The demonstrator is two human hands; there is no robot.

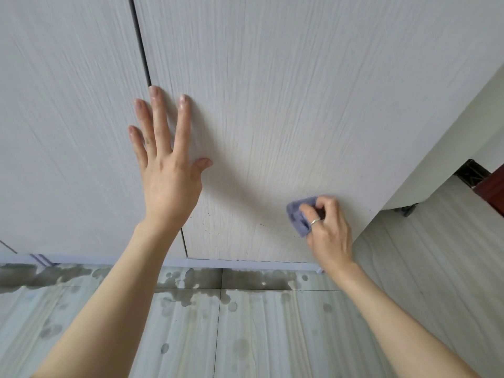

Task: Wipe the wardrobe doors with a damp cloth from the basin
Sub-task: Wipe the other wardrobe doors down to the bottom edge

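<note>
Two white wood-grain wardrobe doors fill the view, the left door (62, 132) and the right door (300, 105), split by a dark vertical gap. My left hand (166, 165) lies flat with spread fingers across that gap, pressing on the doors. My right hand (324, 227) is closed on a bunched purple-blue cloth (298, 216) and holds it against the lower right part of the right door. Small dark specks dot the door near its bottom edge. The basin is out of view.
Pale tiled floor (245, 336) below the doors carries dark wet patches and drips along the wardrobe base. The wardrobe's side panel (450, 148) turns the corner at the right, with a dark red frame (493, 192) beyond.
</note>
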